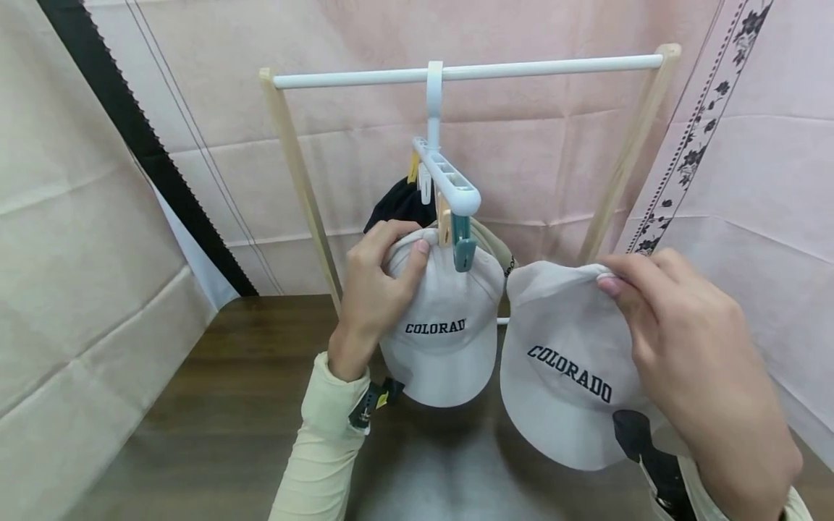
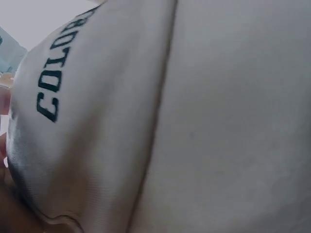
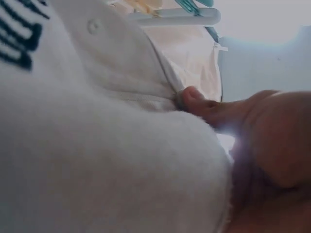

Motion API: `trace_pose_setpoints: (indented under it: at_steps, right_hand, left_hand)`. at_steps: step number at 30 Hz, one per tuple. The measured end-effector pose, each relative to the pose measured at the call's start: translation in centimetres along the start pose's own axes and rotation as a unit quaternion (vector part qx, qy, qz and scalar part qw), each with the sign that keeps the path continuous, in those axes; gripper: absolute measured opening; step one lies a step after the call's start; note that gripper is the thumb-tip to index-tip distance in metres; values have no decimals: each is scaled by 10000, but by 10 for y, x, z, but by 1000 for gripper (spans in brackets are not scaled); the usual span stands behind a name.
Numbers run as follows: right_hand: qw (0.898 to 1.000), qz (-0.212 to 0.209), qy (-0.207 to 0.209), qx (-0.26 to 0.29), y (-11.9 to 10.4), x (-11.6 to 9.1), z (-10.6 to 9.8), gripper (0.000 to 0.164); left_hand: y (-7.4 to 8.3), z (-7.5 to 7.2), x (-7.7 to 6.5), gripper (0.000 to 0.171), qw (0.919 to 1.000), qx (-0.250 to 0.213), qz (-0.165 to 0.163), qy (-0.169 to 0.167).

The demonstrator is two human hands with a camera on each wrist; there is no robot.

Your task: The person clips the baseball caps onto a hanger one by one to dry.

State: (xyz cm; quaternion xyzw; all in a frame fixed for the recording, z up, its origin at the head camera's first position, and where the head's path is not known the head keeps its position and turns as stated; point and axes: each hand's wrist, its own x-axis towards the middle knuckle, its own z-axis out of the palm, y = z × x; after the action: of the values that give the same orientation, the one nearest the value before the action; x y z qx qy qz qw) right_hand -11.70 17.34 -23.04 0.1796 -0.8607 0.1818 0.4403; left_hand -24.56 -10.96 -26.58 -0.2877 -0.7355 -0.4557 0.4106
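Note:
In the head view a white baseball cap (image 1: 443,369) lettered COLORADO hangs under a pale blue clip hanger (image 1: 449,177). My left hand (image 1: 378,289) pinches its upper left edge between thumb and fingers. A beige clip (image 1: 444,223) meets the cap's top, and a teal clip (image 1: 463,246) hangs in front of the crown. To the right, my right hand (image 1: 704,362) pinches the top edge of a second white COLORADO cap (image 1: 554,423), held brim down. That cap fills much of the right wrist view, with the thumb (image 3: 194,94) at its edge. The first cap's brim (image 2: 233,116) dominates the left wrist view.
The hanger hooks over a white bar (image 1: 554,69) between wooden posts (image 1: 300,166). Behind the caps hang a dark cap (image 1: 400,202) and an olive cap (image 1: 493,242), with yellow (image 1: 413,166) and white clips (image 1: 425,183) above. Below is a brown tabletop (image 1: 241,405); pinkish cloth (image 1: 521,145) forms the backdrop.

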Motion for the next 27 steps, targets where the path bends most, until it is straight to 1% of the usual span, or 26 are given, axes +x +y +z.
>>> trace_pose_setpoints:
  at_steps: [3, 4, 7, 9, 10, 15, 16, 17, 19, 20, 22, 25, 27]
  right_hand:
    - [9995, -284, -16, 133, 2, -1, -4, 13]
    - [9990, -393, -36, 213, 2, -1, -4, 16]
    - [9960, -731, -65, 513, 4, 1, 0, 41]
    - [9931, -938, -108, 696, 5, 4, 4, 54]
    - [9919, -1003, -148, 758, 5, 5, 5, 54]
    - [9883, -1122, -469, 919, 6, 7, 10, 20]
    - [9880, -1124, -522, 920, 7, 7, 9, 16]
    - [9876, -1143, -550, 920, 7, 7, 8, 15]
    - [9869, -1187, -596, 913, 9, 6, 5, 15]
    - [9864, -1222, -615, 911, 10, 5, 3, 19]
    - [9850, -1296, -655, 932, 13, 4, 0, 29]
    - [9803, -1508, -717, 1054, 15, 3, -1, 45]
    - [9756, -1666, -787, 1196, 15, 3, 1, 50]
  left_hand:
    - [1, 0, 0, 28, 9999, 40, 9, 159]
    - [1, 0, 0, 28, 9998, 49, 13, 207]
    - [2, 1, -2, 28, 9996, 57, 59, 275]
    - [2, 1, -2, 26, 9995, 40, 123, 304]
    - [3, 1, -2, 25, 9994, 28, 153, 315]
    - [3, 0, -3, 24, 9995, 32, 217, 216]
    - [3, -1, -3, 25, 9996, 43, 215, 190]
    - [3, -1, -3, 25, 9996, 26, 212, 178]
    - [3, -2, -2, 26, 9997, 24, 197, 174]
    - [3, -2, -2, 26, 9996, 12, 185, 189]
    - [3, -3, -1, 26, 9996, 0, 154, 232]
    - [2, -3, -1, 24, 9995, 55, 118, 274]
    - [2, -2, -2, 24, 9995, 63, 113, 275]
